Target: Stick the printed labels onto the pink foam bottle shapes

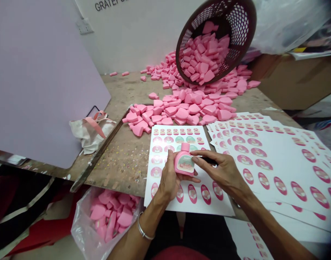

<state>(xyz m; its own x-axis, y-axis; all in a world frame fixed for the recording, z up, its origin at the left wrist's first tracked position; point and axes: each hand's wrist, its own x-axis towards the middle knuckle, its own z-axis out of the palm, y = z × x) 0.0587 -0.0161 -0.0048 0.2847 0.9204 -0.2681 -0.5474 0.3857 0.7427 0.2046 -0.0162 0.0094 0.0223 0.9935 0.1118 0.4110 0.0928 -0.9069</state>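
Observation:
My left hand (169,177) is wrapped round a small pink toy bottle (185,145), cap upward and tilted slightly. A green and white label (186,163) covers the bottle's front. At the label's right edge are the fingertips of my right hand (216,166). A dark slim tool (210,160) shows within this hand's curled fingers; its exact kind is hidden. Under both hands lies a white sheet of stickers (161,187), with rows of small labels, green and pink arched ones, and pink ovals along its near edge.
A brown mesh basket (250,21) lies tipped over, with pink bottles (181,113) spilling across the worktable (111,162). More sticker sheets (284,159) fan out at right. A plastic bag (82,220) of pink bottles hangs below the left edge. A metal strip (100,153) and cloth bag (86,135) lie left.

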